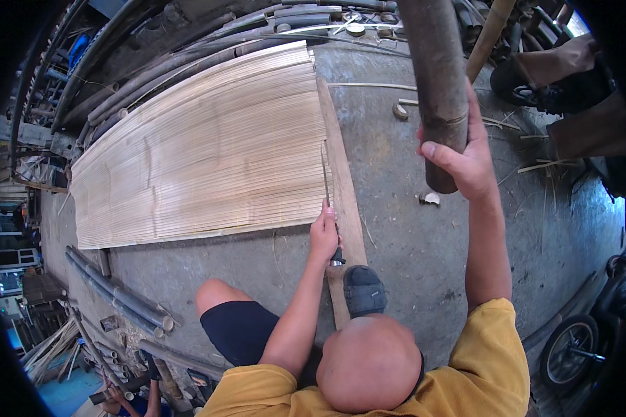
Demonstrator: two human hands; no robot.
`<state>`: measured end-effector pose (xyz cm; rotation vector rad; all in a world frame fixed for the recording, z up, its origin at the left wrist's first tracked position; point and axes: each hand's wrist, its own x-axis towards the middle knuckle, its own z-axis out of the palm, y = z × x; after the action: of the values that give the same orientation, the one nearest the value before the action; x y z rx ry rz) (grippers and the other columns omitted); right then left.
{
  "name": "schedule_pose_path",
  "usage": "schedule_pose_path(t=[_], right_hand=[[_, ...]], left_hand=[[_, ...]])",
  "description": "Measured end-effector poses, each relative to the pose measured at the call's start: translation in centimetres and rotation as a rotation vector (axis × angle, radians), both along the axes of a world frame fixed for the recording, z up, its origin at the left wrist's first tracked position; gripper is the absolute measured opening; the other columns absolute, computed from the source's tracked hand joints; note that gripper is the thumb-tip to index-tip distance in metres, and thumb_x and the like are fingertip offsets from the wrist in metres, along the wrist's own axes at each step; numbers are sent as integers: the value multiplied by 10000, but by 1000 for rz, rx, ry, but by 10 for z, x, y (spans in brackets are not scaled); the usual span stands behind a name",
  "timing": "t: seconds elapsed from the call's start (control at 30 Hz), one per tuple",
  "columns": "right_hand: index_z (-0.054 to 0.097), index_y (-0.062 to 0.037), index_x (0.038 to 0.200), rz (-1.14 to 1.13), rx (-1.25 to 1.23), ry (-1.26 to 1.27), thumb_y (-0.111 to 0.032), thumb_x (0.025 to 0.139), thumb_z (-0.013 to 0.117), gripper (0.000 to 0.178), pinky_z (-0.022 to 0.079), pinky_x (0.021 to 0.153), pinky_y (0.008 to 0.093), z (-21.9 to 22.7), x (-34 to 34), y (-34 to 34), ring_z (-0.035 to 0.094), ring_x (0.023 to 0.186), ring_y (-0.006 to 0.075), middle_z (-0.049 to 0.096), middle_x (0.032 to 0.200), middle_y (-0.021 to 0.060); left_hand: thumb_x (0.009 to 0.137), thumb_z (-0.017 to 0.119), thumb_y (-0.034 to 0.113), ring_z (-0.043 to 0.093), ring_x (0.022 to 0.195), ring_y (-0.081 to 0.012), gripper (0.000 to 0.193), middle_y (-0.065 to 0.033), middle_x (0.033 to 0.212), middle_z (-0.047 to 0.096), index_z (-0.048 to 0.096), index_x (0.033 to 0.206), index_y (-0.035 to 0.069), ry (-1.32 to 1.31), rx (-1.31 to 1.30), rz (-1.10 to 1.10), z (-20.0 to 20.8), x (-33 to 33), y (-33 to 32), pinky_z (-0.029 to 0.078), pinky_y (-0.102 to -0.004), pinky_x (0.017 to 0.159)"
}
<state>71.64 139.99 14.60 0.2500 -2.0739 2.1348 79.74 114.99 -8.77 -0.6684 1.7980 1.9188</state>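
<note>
My left hand (323, 234) is closed around the dark handle of a long knife (326, 177). Its narrow blade points away from me along the right edge of a wide mat of pale bamboo slats (209, 149). Beneath that edge runs a wooden plank (346, 187). Raised to the right, my right hand (469, 156) grips a thick, dark bamboo pole (438, 76) near its lower end, thumb across the front. The pole's far end passes out of view at the top. Whether the blade touches the slats, I cannot tell.
Dark bamboo poles (188, 69) lie stacked beyond the mat, with more poles (122, 295) at the left. My shod foot (365, 290) rests by the plank. Bamboo scraps (494, 124) litter the concrete floor. A motorcycle wheel (569, 349) stands at right; another person's hand (120, 397) shows lower left.
</note>
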Motion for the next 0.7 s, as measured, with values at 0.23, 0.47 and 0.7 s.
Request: schedule_pose_path(t=[0.23, 0.47, 0.7], right_hand=[[197, -136, 1635, -16, 23, 24, -45, 737, 771, 1069, 545, 902, 370, -4, 10, -3, 648, 996, 186, 619, 1216, 98], [253, -116, 1621, -63, 161, -25, -104, 725, 785, 1042, 445, 1074, 395, -17, 17, 1, 565, 1252, 261, 540, 1411, 154], [417, -37, 1481, -193, 256, 256, -170, 779, 784, 803, 524, 889, 394, 41, -2, 13, 636, 1017, 244, 630, 1145, 162]], left_hand=[[1092, 443, 412, 501, 497, -101, 524, 6, 710, 460, 380, 1585, 248, -126, -45, -20, 1, -6, 10, 469, -287, 418], [1083, 447, 444, 513, 526, -110, 557, -1, 737, 456, 372, 1590, 225, -104, -62, -58, 3, 5, 10, 479, -295, 439], [1104, 418, 386, 456, 465, -89, 550, 29, 651, 400, 334, 1603, 169, -60, -35, -11, -2, 24, 14, 440, -288, 413]])
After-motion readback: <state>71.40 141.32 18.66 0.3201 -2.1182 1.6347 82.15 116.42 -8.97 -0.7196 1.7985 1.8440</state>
